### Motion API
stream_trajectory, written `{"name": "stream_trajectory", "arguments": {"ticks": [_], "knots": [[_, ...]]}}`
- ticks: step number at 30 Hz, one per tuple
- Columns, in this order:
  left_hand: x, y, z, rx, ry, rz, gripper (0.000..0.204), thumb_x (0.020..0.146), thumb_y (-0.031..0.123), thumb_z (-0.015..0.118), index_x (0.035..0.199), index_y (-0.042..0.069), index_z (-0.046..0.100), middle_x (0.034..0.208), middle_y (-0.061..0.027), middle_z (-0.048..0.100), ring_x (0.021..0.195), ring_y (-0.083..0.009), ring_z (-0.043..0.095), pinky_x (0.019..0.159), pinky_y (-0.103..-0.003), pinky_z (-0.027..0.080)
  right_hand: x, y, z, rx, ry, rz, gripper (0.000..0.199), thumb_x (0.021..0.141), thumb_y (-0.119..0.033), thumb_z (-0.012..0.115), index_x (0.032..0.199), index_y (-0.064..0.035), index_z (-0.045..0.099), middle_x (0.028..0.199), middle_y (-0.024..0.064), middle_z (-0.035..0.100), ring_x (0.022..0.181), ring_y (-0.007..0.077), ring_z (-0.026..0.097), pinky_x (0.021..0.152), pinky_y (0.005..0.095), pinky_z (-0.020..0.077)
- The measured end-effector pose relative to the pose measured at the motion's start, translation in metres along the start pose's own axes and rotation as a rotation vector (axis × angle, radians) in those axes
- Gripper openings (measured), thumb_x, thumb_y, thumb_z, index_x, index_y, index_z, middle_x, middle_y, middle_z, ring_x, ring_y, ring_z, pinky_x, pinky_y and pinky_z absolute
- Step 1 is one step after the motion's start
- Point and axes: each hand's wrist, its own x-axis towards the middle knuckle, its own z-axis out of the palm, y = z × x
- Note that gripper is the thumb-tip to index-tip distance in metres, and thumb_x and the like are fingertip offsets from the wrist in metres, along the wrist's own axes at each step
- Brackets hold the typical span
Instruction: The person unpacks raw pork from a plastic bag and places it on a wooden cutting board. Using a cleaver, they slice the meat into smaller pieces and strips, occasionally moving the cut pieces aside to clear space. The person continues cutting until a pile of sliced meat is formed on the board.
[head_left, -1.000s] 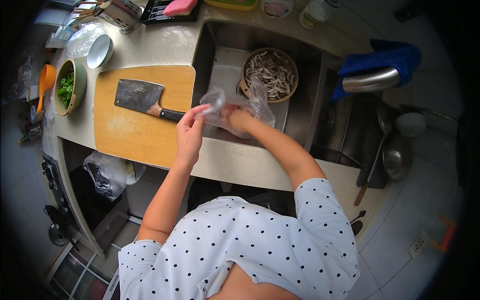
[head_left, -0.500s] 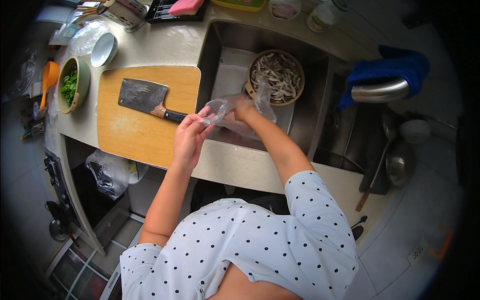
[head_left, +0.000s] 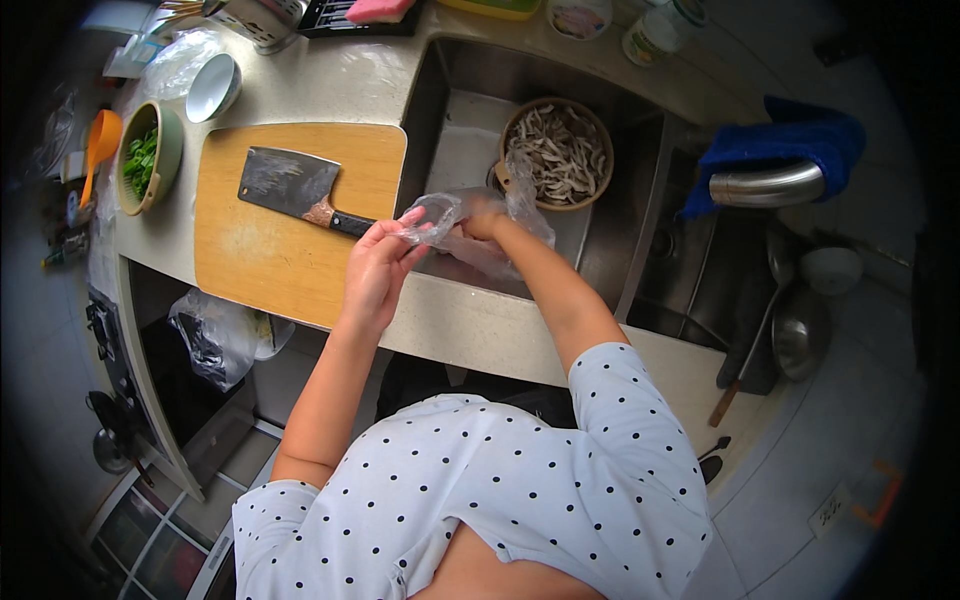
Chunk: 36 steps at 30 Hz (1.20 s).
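A clear plastic bag (head_left: pixel 490 262) hangs over the front edge of the sink. My left hand (head_left: pixel 376 262) pinches the bag's rim between thumb and fingers, just right of the cleaver's handle. My right hand (head_left: pixel 484 222) reaches in at the bag's mouth; thin plastic and the hand's own back hide its fingers, so I cannot make out what they hold. Beyond it, a round brown basket (head_left: pixel 503 172) of greyish strips, which look like sliced mushrooms (head_left: pixel 558 155), sits in the sink. A cleaver (head_left: pixel 290 183) lies flat on the wooden cutting board (head_left: pixel 270 270).
The steel sink (head_left: pixel 425 110) lies ahead, its front rim under my forearms. Left of the board stand a green bowl (head_left: pixel 170 160) of chopped greens and a tilted white bowl (head_left: pixel 212 90). A blue cloth (head_left: pixel 780 140) hangs by the faucet (head_left: pixel 768 185); a ladle (head_left: pixel 800 335) lies at right.
Both hands keep nearly the same position at the bag. The whole view has shifted slightly; nothing has been let go or taken up that I can see.
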Motion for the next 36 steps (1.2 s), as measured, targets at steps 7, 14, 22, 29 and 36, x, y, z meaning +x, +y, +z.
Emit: {"name": "stream_trajectory", "arguments": {"ticks": [7,14,22,29,36], "knots": [[-0.005,0.000,-0.007,0.027,0.038,-0.003,0.009,0.091,0.003,0.043,0.087,0.007,0.050,0.128,-0.0159,0.054,0.112,-0.0242,0.055,0.098,-0.040,0.043,-0.083,-0.035,-0.071,0.233,0.035,-0.107,0.026,0.078,-0.013,0.061,0.103,-0.0032,0.062,0.111,0.0200,0.059,0.101,0.0363,0.057,0.085,0.0414,0.0466],[-0.008,-0.001,-0.001,-0.026,-0.035,-0.052,0.008,0.090,0.004,0.043,0.085,0.007,0.049,0.132,-0.0163,0.050,0.112,-0.0263,0.055,0.100,-0.040,0.042,-0.172,-0.025,-0.079,0.416,0.638,-0.510,0.028,0.070,0.008,0.056,0.096,-0.0006,0.060,0.099,0.0157,0.061,0.093,0.0335,0.059,0.082,0.0372,0.0488],[-0.018,-0.007,0.001,-0.053,-0.087,-0.120,0.008,0.088,0.003,0.045,0.082,0.006,0.049,0.133,-0.0181,0.048,0.114,-0.0295,0.054,0.102,-0.042,0.040,-0.250,-0.045,-0.117,0.355,0.934,-0.729,0.028,0.065,0.017,0.060,0.088,0.0007,0.059,0.099,0.0158,0.060,0.097,0.0356,0.061,0.089,0.0457,0.0496],[-0.025,-0.010,0.002,-0.019,-0.124,-0.153,0.010,0.087,0.000,0.045,0.080,0.005,0.049,0.131,-0.0184,0.049,0.112,-0.0278,0.055,0.101,-0.040,0.042,-0.275,-0.055,-0.130,0.321,1.100,-0.739,0.024,0.070,0.011,0.066,0.089,0.0000,0.056,0.100,0.0160,0.060,0.096,0.0355,0.062,0.089,0.0478,0.0499],[-0.030,-0.011,0.004,0.022,-0.119,-0.145,0.011,0.085,-0.004,0.047,0.080,0.006,0.049,0.129,-0.0163,0.051,0.111,-0.0246,0.055,0.098,-0.037,0.045,-0.274,-0.059,-0.126,0.507,1.110,-0.625,0.031,0.074,0.008,0.068,0.099,-0.0014,0.053,0.102,0.0135,0.059,0.098,0.0300,0.061,0.089,0.0425,0.0506]]}}
